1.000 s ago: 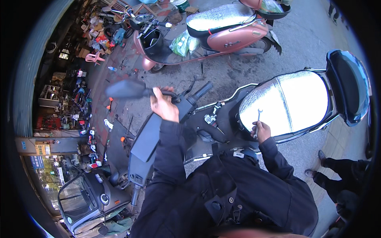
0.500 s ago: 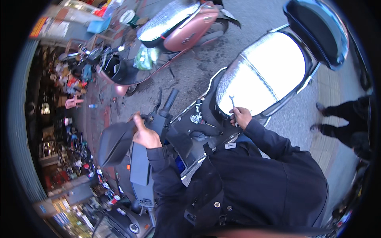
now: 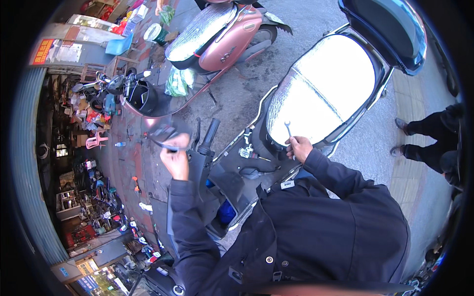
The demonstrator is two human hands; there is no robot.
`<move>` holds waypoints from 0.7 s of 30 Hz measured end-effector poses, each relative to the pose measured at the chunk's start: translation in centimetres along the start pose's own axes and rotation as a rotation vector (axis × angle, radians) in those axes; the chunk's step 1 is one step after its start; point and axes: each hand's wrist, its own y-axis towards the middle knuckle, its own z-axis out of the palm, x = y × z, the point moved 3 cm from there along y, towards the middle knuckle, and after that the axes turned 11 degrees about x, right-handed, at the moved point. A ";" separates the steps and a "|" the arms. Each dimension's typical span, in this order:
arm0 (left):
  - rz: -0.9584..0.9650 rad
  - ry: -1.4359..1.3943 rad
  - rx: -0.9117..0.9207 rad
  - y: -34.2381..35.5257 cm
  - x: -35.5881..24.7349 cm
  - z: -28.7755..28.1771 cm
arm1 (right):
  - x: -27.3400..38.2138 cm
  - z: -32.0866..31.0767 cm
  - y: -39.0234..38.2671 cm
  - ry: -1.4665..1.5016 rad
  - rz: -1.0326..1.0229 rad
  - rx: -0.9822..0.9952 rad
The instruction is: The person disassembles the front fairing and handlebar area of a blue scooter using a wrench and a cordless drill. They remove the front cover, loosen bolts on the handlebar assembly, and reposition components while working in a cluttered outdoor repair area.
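My left hand [image 3: 176,155] is closed around a blurred dark part [image 3: 163,132] that looks like a rear-view mirror, beside the handlebar grip [image 3: 211,132] of a dark scooter. An open-ended wrench [image 3: 288,129] stands up out of my right hand [image 3: 299,149], whose fingers wrap its handle. That hand is over the front end of the scooter's seat, which has a shiny silver cover [image 3: 323,84]. On the footboard lies a drill-like tool [image 3: 248,152] with a thin bit, and near it a dark rounded piece [image 3: 253,172].
A pink scooter [image 3: 229,39] with a silver seat cover is parked at the far left, a green bag [image 3: 179,82] on its footboard. A cluttered open shopfront [image 3: 74,163] lines the left. A person in dark trousers [image 3: 424,138] stands at the right; another hand [image 3: 159,7] shows at the top.
My left hand has closed, and the dark part has swung from its left to its far side, with blur. The right hand keeps the wrench in nearly the same place.
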 end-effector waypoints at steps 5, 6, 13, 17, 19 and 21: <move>0.026 0.060 -0.470 -4.6 -3.2 2.4 | 0.6 1.3 -0.6 -0.017 0.021 0.018; 0.011 -0.047 -0.552 -4.9 -3.2 2.3 | 0.6 1.6 -0.6 -0.016 0.017 0.030; -0.377 -0.684 -0.642 0.8 3.3 -2.8 | 0.5 2.1 -0.5 -0.055 0.009 0.044; -0.387 0.077 0.089 4.6 -0.7 -0.4 | 0.5 2.2 -0.3 -0.060 0.005 0.050; -0.151 0.268 0.246 4.0 -2.3 0.2 | 0.2 2.5 -0.5 -0.070 0.017 0.064; -0.041 0.416 0.139 1.7 0.8 -1.9 | 0.1 3.4 -0.3 -0.083 0.021 0.093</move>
